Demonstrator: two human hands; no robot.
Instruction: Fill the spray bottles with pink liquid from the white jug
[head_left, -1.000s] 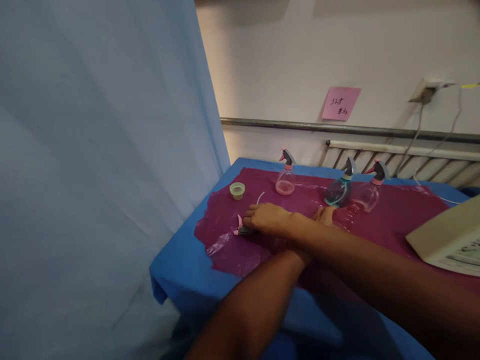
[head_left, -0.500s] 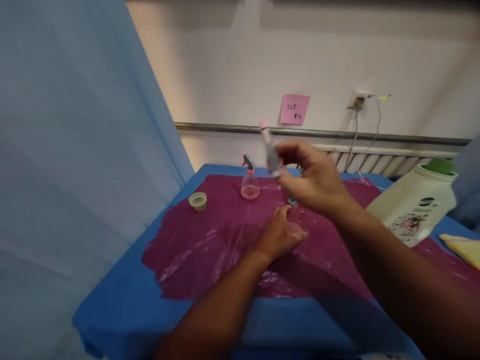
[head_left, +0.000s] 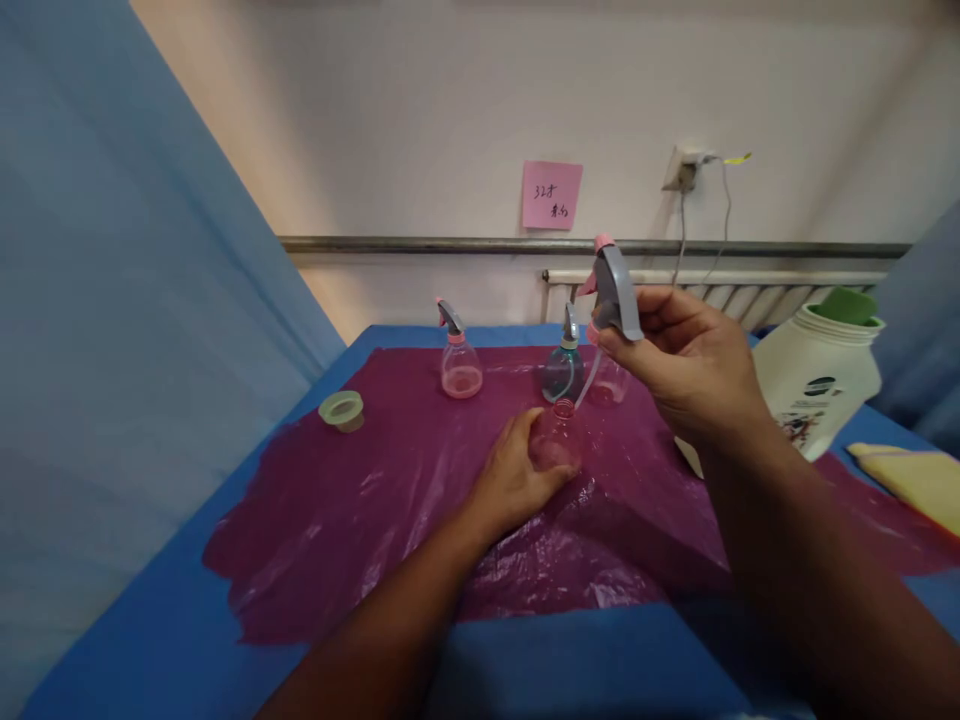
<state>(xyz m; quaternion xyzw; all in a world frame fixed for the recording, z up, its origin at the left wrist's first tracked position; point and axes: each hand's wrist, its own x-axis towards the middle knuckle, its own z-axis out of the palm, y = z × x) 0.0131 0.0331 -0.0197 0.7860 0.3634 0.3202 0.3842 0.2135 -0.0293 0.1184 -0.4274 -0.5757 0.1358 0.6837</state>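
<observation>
My left hand (head_left: 517, 468) is wrapped round the side of a clear pink bottle (head_left: 559, 440), which stands on the purple plastic sheet with its neck uncovered. Raised above and to the right of it, my right hand (head_left: 686, 360) grips a grey and pink spray head (head_left: 615, 292). A thin clear tube hangs from the spray head, its lower end close to the bottle's mouth. Behind sit a blue spray bottle (head_left: 562, 372) with a grey head and another pink bottle (head_left: 609, 380), partly hidden. Further left stands a pink spray bottle (head_left: 461, 370) holding some pink liquid.
A small pale green cup (head_left: 342, 410) stands at the left on the purple sheet (head_left: 322, 530). To the right are a large white jug (head_left: 825, 370) with a green item in its mouth and a yellow cloth (head_left: 907, 480). A metal rail (head_left: 450, 245) runs along the wall.
The view has shifted, so most things appear further left. My right hand has turned the spray head and brought its tube down toward the bottle. My left hand still holds the bottle.
</observation>
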